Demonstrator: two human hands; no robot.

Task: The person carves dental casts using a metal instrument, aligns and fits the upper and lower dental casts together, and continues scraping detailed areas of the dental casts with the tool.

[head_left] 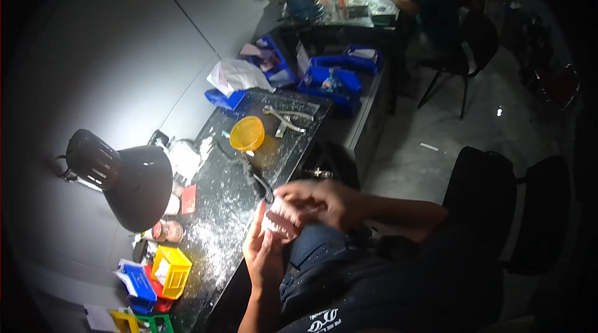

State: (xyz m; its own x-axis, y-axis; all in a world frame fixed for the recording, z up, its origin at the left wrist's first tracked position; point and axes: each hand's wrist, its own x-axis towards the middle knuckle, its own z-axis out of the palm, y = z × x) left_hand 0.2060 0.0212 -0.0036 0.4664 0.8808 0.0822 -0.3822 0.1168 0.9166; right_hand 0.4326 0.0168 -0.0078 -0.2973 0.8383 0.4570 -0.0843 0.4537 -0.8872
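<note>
A pinkish dental model (282,223) with rows of teeth is between my hands, over my lap at the table's front edge. My left hand (263,252) grips it from below, fingers along its side. My right hand (327,202) is closed around its upper right part and is somewhat blurred. Whether the right fingers hold anything besides the model is hidden. Near the model, a dark cable or handpiece (254,177) lies on the black table (215,233), which is strewn with white powder.
A lamp (138,187) leans over the table's left side. Yellow (171,272) and blue (138,286) bins stand below it. Farther back are an orange bowl (247,133), metal pliers-like tools (288,119) and blue trays (330,84). Another person (433,6) sits at a far bench.
</note>
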